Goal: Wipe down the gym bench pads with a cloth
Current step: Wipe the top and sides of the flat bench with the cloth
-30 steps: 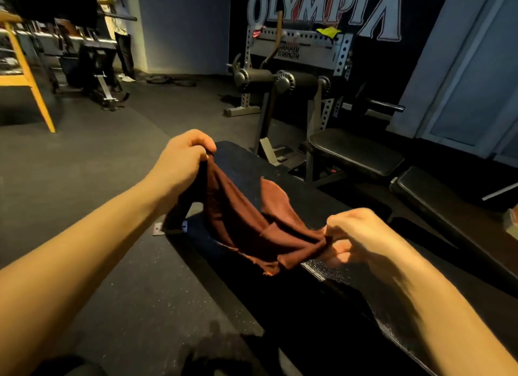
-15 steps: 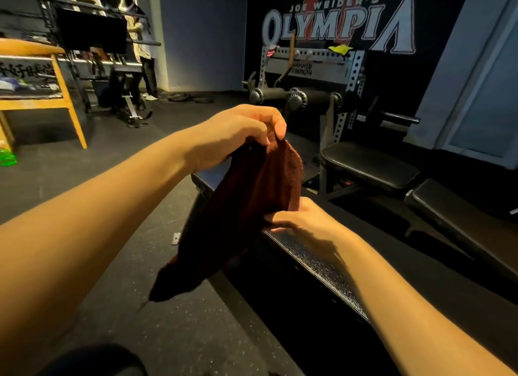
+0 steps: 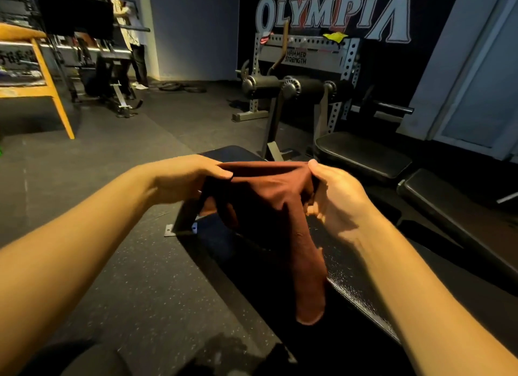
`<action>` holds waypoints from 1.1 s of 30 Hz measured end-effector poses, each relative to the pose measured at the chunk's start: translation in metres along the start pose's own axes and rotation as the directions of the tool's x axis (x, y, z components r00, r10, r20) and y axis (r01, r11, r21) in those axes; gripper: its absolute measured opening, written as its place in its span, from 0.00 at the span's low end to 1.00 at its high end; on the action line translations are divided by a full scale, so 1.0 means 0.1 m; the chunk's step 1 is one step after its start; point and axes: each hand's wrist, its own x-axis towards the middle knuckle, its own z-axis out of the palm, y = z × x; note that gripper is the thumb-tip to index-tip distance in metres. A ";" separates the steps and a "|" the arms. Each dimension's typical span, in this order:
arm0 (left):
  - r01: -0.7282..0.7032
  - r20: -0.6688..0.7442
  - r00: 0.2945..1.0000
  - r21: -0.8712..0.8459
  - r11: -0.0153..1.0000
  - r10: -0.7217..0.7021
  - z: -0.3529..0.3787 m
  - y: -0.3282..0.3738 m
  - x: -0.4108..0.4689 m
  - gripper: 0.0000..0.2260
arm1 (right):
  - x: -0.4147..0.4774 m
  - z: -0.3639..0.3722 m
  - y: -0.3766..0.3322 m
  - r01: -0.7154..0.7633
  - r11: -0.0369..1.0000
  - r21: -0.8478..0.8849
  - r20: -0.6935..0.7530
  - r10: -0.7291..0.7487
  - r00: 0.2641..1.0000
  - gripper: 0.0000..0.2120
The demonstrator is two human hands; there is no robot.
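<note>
A dark red cloth [image 3: 269,204] sits in the middle of the frame, held up above a long black bench pad [image 3: 361,288] that runs from the lower right toward the centre. The left hand [image 3: 185,179] pinches the cloth's top edge at one end, thumb on top and fingers curled beneath. The right hand [image 3: 336,199] grips the other end with its fingers bunched round the fabric. The two hands are apart, with the top edge pulled nearly straight between them. Below that edge the cloth sags in folds, and a narrow tail hangs down toward the lower centre. The tail seems to lie against the side of the pad, though the dim light makes the contact hard to judge. The pad's far end [image 3: 224,153] shows just above the left hand, and a metal foot plate [image 3: 179,231] rests on the speckled floor [image 3: 134,277] below it. At centre right lie two more black pads [image 3: 361,155], one behind the other. Behind them stands a grey weight machine [image 3: 305,57] under large white lettering [image 3: 333,14] on the dark wall. A wooden table [image 3: 42,73] and a standing person [image 3: 131,39] fill the upper left.
</note>
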 end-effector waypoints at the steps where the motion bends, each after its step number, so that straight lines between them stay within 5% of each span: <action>1: -0.018 -0.049 0.999 -0.173 0.985 0.009 0.13 -0.07 0.01 0.18 | -0.01 -0.03 -0.04 -0.001 1.000 0.021 -0.001 0.001 1.000 0.15; 4: -0.016 -0.196 0.978 -0.428 0.903 -0.075 0.56 -0.27 0.14 0.12 | 0.02 -0.09 -0.07 -0.002 0.997 0.081 -0.003 0.002 1.000 0.15; 8: 0.153 0.253 0.962 -0.181 0.971 -0.104 0.73 -0.33 0.11 0.13 | 0.07 -0.13 -0.04 -0.023 0.991 0.134 -0.055 0.031 0.998 0.15; 10: 0.127 0.308 0.947 -0.087 0.988 -0.095 0.64 -0.37 0.13 0.18 | 0.07 -0.17 -0.05 -0.045 0.987 0.152 -0.052 0.054 0.997 0.10; 12: 0.095 0.219 0.975 -0.206 0.974 -0.048 0.59 -0.35 0.12 0.21 | 0.09 -0.24 -0.07 -0.057 0.990 0.127 -0.052 0.064 0.997 0.05; 16: 0.010 0.031 1.000 -0.447 0.894 0.004 0.42 -0.35 0.08 0.17 | 0.10 -0.33 -0.06 -0.087 0.996 0.017 -0.086 0.089 0.992 0.13; 19: -0.062 -0.005 0.998 -0.376 0.925 0.065 0.35 -0.37 0.10 0.18 | 0.11 -0.35 -0.04 -0.051 0.998 -0.048 -0.118 0.045 0.992 0.11; 21: -0.109 -0.157 0.985 -0.278 0.954 0.066 0.36 -0.34 0.15 0.15 | 0.12 -0.35 -0.02 -0.031 0.993 -0.111 -0.112 0.019 0.994 0.10; 26: -0.161 -0.577 0.810 -0.053 0.986 0.102 0.55 -0.24 0.30 0.13 | 0.23 -0.32 0.00 0.034 0.996 -0.081 -0.273 -0.055 0.960 0.09; 30: -0.037 -0.541 0.805 -0.457 0.889 -0.245 0.59 -0.23 0.29 0.25 | 0.31 -0.38 0.12 -0.118 0.966 -0.230 -0.353 0.030 0.935 0.07; 33: 0.050 -0.429 0.848 -0.521 0.852 -0.312 0.51 -0.22 0.24 0.16 | 0.38 -0.38 0.19 -0.217 0.950 -0.224 -0.403 0.112 0.908 0.11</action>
